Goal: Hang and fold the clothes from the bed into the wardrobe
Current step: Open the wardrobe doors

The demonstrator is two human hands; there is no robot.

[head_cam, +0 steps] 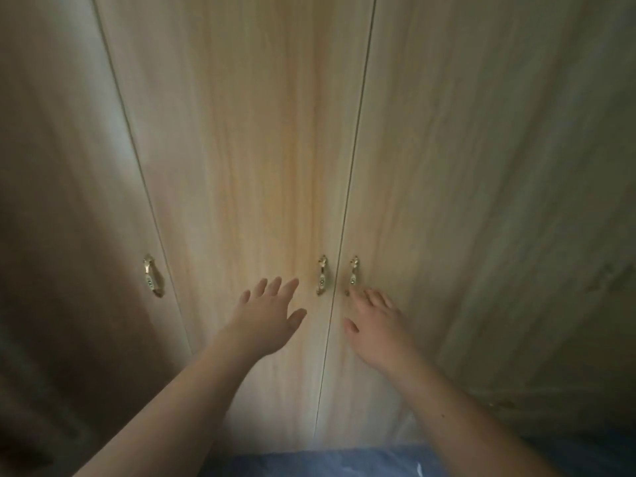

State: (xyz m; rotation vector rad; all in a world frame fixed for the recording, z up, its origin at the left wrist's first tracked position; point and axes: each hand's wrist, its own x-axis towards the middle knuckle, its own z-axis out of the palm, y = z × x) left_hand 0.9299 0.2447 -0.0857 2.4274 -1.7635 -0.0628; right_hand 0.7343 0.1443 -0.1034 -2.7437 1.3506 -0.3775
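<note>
Your two bare forearms reached up from the bottom edge, over a blurred blue surface [327, 463] that could not be identified. Your left hand [266, 318] was released, fingers straight and spread, holding nothing, near the middle handle [322, 275]. Your right hand [377, 325] was likewise released and empty, its fingertips just below the right handle [353, 271]; whether they touched the wood could not be told.

The wardrobe [241, 149] filled the view straight ahead of you, every door closed; no clothes and no bed showed. By the look of them, the doors would handle as stiff, smooth panels with no purchase on the face, so you would need to hook your fingers behind those small brass-coloured handles either side of the seam and pull evenly. Well apart, on the left door, sat a third handle [152, 276]. No brand, label or writing could be read.
</note>
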